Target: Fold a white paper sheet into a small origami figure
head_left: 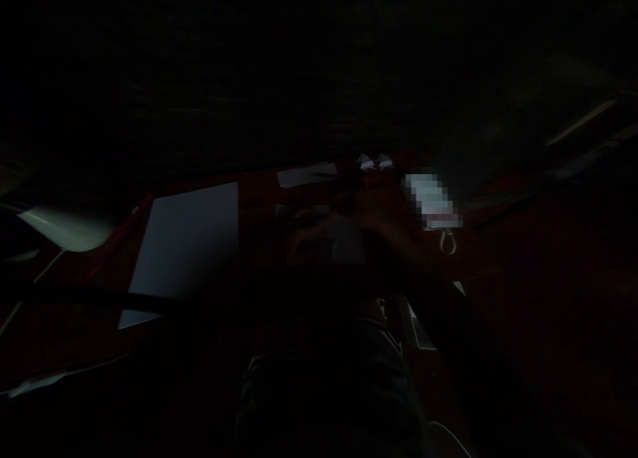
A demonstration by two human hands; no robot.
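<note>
The scene is very dark, and both hands show only as dim shapes. My left hand (309, 233) is over a small pale sheet of paper (349, 242) in the middle of the table, covering its left part. Just to the right of the sheet is my right hand (376, 222), its forearm reaching in from the lower right. The fingers of both hands are lost in shadow, so what they hold, if anything, cannot be made out. Beyond the hands lies a pale paper strip (299, 176) with a thin dark pointed object (323, 174) across it.
Left of my hands lies a large white sheet (194, 235), with a long red object (119, 235) beside it. Two small folded white papers (365, 163) stand at the back. A blurred-out bright phone-like item (432, 200) with a loop (448, 242) lies at right.
</note>
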